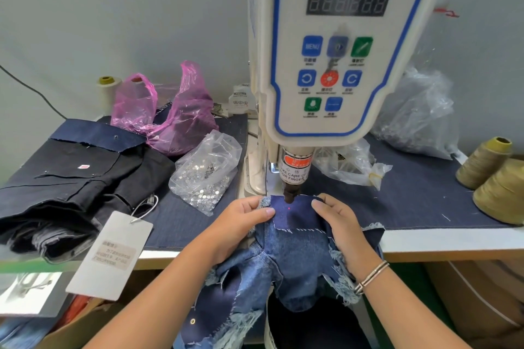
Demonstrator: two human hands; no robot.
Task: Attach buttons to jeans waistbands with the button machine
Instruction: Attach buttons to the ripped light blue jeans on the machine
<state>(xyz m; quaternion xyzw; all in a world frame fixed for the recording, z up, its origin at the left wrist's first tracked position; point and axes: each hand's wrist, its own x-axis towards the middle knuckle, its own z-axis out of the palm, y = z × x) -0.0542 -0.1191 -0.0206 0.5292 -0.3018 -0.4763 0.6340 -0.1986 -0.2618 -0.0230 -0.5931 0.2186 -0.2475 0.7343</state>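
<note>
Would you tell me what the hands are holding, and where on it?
Both hands hold the jeans by the dark waistband: left hand on its left end, right hand on its right.

Both bare forearms reach forward and converge, the left hand (241, 217) and right hand (338, 221) lying palm-down a little apart, fingers curled and pinching, thumbs pointing inward toward each other, a metal bangle (370, 275) circling the right wrist.

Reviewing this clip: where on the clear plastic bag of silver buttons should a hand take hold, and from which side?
Probably the crumpled open top of the clear plastic bag of silver buttons, approached from above. The buttons have settled in its lower part nearest the person, so the empty upper film bunches easily. The left hand is closer.
</note>
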